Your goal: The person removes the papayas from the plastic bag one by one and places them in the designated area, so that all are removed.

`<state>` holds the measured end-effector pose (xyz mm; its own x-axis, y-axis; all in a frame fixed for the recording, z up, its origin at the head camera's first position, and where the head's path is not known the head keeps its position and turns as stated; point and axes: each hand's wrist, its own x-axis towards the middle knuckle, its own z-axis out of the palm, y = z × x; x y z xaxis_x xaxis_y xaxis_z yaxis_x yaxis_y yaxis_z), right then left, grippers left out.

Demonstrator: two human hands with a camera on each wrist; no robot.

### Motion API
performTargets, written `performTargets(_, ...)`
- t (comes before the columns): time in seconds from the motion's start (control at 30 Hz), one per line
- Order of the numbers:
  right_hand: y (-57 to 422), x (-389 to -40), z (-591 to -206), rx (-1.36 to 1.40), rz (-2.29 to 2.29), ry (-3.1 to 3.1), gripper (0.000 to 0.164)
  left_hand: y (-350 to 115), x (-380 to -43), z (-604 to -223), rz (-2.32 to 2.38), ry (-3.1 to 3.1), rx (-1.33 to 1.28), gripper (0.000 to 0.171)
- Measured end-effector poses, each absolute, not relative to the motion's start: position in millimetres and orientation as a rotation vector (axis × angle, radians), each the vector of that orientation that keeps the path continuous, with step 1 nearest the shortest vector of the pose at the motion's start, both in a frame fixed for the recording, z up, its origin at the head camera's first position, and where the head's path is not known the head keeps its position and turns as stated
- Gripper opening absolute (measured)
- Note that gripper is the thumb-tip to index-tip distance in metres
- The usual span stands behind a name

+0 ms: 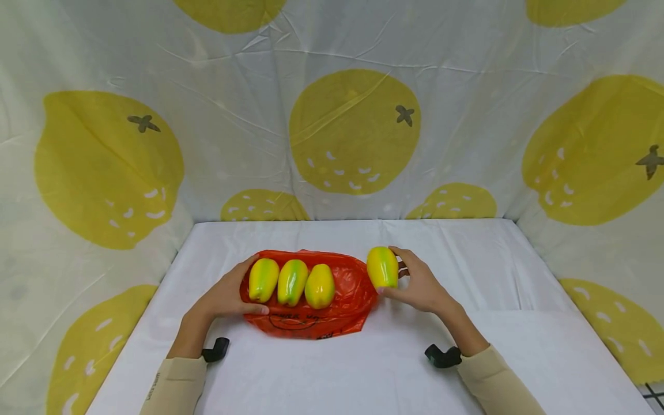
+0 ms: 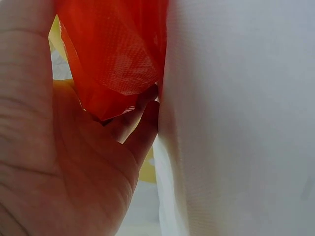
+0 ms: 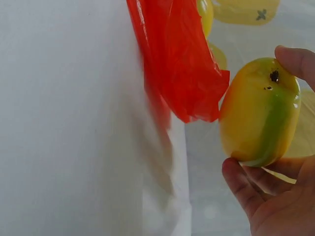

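Note:
A red plastic bag [image 1: 342, 294] lies spread on the white table, with three glossy yellow-green fruits, papaya- or mango-like, in a row on its left and middle part; one of them is the middle fruit [image 1: 293, 282]. My left hand [image 1: 228, 294] holds the bag's left end, thumb at the front and fingers round the far side, partly hidden by the bag in the left wrist view. My right hand [image 1: 422, 285] grips another yellow-green fruit [image 1: 383, 267] between thumb and fingers, at the bag's right end. In the right wrist view this fruit [image 3: 261, 113] shows a dark stem mark.
The white-covered table [image 1: 332, 374] extends round the bag on all sides. A white cloth with a yellow lemon print [image 1: 355, 132] hangs behind and at both sides. Black devices are strapped at the left wrist [image 1: 215, 350] and right wrist [image 1: 443, 356].

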<state>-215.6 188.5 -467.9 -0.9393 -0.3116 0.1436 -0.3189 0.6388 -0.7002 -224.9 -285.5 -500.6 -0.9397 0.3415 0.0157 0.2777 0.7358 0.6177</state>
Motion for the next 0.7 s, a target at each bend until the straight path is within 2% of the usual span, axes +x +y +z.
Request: performTargets(0.7,216.1,-207.8,-483.0,0.530,1.148,-2.887,0.101,-282.4,-225.4,-501.1,0.989,2.846,0.520,0.133)
